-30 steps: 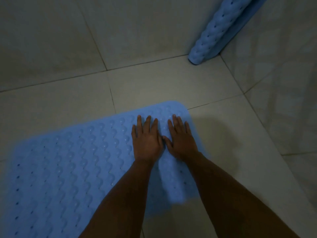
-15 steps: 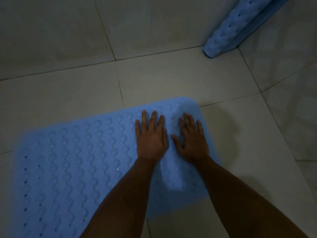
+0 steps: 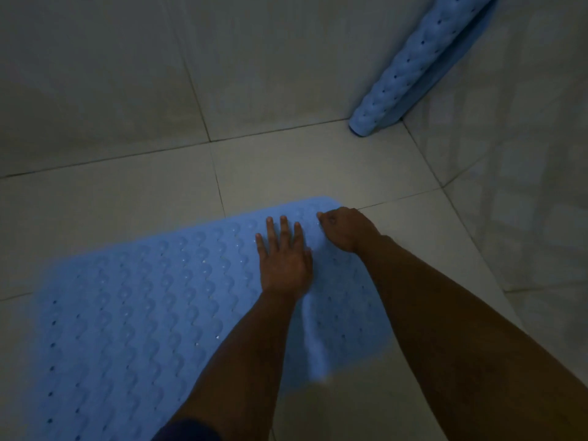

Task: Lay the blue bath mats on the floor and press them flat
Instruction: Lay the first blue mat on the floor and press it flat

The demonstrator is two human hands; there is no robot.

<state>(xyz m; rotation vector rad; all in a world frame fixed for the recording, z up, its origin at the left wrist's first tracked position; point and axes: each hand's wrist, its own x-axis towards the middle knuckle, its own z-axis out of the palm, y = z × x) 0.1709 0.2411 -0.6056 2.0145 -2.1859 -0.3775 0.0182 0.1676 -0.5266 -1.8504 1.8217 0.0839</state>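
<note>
Single head-worn view, wide-angle, aimed forward and steeply down. Close range: both forearms enter from bottom edge, left hand [image 3: 284, 265] and right hand [image 3: 346, 229] near frame centre over flat blue mat [image 3: 133, 313]. Tiled floor [image 3: 127, 192] fills most of frame; wall corner with rolled mat [image 3: 410, 68] at upper right. Dim lighting. No second view for overlap.
</note>
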